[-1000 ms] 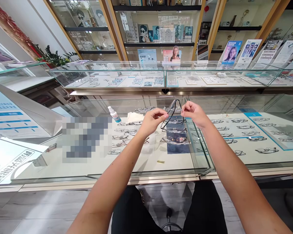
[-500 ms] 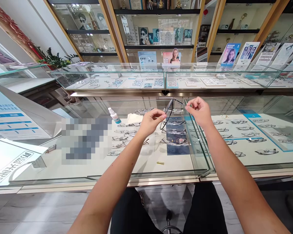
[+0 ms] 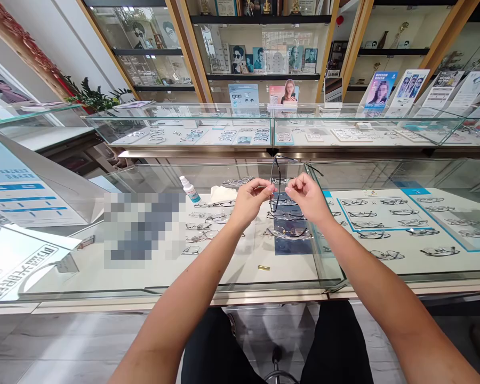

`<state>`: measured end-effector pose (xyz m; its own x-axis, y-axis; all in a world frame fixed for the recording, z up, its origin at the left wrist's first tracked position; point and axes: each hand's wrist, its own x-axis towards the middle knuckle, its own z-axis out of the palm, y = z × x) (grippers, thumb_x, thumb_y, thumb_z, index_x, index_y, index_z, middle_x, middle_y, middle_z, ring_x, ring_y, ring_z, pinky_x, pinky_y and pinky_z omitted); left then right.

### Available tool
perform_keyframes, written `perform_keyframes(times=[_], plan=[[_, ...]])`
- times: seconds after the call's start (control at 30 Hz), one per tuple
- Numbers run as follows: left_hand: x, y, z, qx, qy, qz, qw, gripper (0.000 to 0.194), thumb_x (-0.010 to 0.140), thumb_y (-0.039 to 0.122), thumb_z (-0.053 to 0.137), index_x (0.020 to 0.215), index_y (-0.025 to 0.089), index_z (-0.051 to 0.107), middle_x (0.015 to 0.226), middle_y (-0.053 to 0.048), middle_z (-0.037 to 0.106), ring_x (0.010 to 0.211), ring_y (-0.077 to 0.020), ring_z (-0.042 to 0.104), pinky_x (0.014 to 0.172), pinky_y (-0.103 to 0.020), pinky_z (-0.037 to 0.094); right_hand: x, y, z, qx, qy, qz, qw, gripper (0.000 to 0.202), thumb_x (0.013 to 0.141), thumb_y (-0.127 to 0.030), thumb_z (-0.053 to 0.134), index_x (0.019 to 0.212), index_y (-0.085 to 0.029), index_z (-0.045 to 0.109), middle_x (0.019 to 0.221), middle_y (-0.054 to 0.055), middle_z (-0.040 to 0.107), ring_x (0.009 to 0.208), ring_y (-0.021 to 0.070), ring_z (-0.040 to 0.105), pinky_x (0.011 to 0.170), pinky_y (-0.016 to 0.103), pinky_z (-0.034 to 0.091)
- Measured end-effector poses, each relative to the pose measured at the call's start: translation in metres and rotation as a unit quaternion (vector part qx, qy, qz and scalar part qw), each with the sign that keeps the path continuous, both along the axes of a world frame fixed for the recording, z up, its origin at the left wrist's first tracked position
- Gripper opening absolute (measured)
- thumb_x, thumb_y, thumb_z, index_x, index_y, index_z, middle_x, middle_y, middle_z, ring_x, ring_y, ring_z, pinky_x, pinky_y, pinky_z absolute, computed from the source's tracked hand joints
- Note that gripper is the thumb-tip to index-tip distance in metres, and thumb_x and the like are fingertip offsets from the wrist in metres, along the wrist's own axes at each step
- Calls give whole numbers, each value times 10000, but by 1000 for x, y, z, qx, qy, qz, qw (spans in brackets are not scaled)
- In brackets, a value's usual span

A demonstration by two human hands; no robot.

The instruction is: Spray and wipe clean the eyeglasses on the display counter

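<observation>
Left of thin black-framed eyeglasses (image 3: 280,182): white plastic spray bottle (image 3: 189,189), then cream cloth (image 3: 223,194). At eyeglasses' left side: left hand (image 3: 251,201), pinching frame over clear glass display counter (image 3: 292,271). Just right of eyeglasses: right hand (image 3: 307,197), fingers curled, can't tell if gripping.

We are seeing black on the raised eyeglasses (image 3: 279,184). Spray bottle (image 3: 189,190) is showing white, blue toward its base, with small red marks. Cloth (image 3: 223,194) is reading cream; small strip (image 3: 263,268), shiny yellow-gold. We are logging off-white inside the counter (image 3: 224,273), dark navy on the display sheet (image 3: 293,246), bright blue outlining the white panel (image 3: 388,220). Sign (image 3: 18,186) is carrying blue bars over white. Floor (image 3: 44,341) is showing streaky greys; trousers (image 3: 220,352), plain black. Plant (image 3: 90,97) is adding deep green.
</observation>
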<state>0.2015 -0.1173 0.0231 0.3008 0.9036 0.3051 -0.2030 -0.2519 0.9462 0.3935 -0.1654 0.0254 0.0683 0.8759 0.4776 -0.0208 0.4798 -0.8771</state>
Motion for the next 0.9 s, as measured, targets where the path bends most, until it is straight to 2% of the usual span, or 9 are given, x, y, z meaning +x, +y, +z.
perform_keyframes(times=[0.13,0.3,0.47,0.73,0.9], plan=[[1,-2,0,-13,0,-7,1000,512,722,614,996,899,188,774,914,-64,801,871,-190,749,884,-382,646,3,3,0,-23,15,22,999,606,811,-586,932,795,-273,412,774,-23,563,770,184,451,755,355,387],[2,-4,0,-14,16,-23,1000,508,717,612,997,887,187,775,902,-49,787,830,-170,726,843,-355,637,-1,2,-1,-50,45,49,997,586,794,-662,917,832,-277,477,782,-29,576,780,186,533,779,362,438],[4,-5,0,-21,24,-46,998,525,661,613,1024,852,188,781,884,-50,781,843,-174,716,818,-339,624,-4,1,0,-60,65,53,995,641,713,-536,998,812,-276,421,787,-43,571,753,165,466,750,343,415],[4,-3,-2,-17,28,-45,998,523,677,607,1019,862,182,776,889,-54,771,829,-174,710,817,-351,629,-2,4,-3,-52,42,45,997,535,770,-415,927,809,-274,412,800,-41,546,749,164,433,728,337,377],[2,-2,-3,-7,23,-24,999,502,722,606,995,873,186,766,870,-40,751,803,-168,709,818,-354,645,2,9,-7,-41,40,31,998,439,792,-342,854,804,-274,421,807,-32,527,801,181,476,748,339,386]])
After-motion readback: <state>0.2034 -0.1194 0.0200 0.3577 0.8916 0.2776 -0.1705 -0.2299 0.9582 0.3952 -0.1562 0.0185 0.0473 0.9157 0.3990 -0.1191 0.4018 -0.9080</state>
